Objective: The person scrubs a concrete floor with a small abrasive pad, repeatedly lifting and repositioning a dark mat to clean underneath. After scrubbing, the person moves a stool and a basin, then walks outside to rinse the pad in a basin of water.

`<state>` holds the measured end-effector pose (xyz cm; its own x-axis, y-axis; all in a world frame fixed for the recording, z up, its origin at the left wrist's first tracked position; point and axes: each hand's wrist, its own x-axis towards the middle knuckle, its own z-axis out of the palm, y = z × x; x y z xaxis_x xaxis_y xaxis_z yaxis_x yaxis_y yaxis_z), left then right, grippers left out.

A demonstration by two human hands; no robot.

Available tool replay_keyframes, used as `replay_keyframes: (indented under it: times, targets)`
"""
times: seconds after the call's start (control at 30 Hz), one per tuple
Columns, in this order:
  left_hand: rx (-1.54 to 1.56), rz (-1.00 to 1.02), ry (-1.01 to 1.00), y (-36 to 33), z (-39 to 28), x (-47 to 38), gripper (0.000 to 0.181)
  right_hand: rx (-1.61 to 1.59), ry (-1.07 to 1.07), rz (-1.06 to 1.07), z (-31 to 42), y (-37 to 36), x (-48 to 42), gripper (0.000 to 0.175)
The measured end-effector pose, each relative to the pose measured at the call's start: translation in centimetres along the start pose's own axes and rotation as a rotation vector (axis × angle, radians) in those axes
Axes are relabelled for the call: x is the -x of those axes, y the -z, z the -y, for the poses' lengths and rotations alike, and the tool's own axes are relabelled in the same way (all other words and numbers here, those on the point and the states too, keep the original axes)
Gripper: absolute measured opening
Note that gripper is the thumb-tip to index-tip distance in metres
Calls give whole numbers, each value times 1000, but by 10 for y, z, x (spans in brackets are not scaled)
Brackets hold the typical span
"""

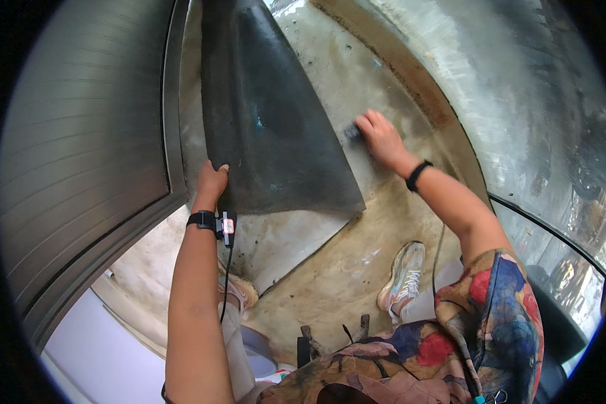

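Note:
A dark, glossy sheet (pixel 283 146), perhaps a rubber mat, lies lengthwise before me, narrowing in view towards the far end. Its left edge is gripped by my left hand (pixel 213 181), thumb on top and fingers partly hidden. Beyond the sheet's right edge, my right hand (pixel 383 139) holds a small dark object (pixel 352 132), possibly a scrubbing brush or pad, too blurred to name surely. That object is over a pale, stained surface (pixel 328 76). A lighter sheet (pixel 283 242) shows from beneath the dark one at its near end.
A ribbed metal panel (pixel 96 116) rises on the left, and a grey, streaked panel (pixel 525 101) on the right. My shoes (pixel 404 278) rest on the wet-looking, stained floor (pixel 328 283). A pale purple basin (pixel 257 351) stands near my left leg. A cable (pixel 226 283) hangs from my left wrist.

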<state>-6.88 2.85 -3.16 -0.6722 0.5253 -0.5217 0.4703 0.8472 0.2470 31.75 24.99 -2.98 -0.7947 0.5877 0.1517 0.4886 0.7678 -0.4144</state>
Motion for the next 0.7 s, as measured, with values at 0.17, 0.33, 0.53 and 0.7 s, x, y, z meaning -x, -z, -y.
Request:
replay_keyframes:
  times: [0.17, 0.33, 0.53, 0.7]
  targets:
    - [-44, 50, -9, 7, -4, -1, 43, 48, -219, -295, -13, -66, -186, 24]
    - [-32, 37, -32, 10, -5, 3, 42, -420, -569, -55, -24, -69, -274, 27]
    - [-42, 61, -72, 3, 7, -11, 47, -154, -150, 6, 0, -45, -146, 20]
    - [105, 159, -18, 15, 4, -6, 60, -176, -288, 160, 44, -16, -28, 13]
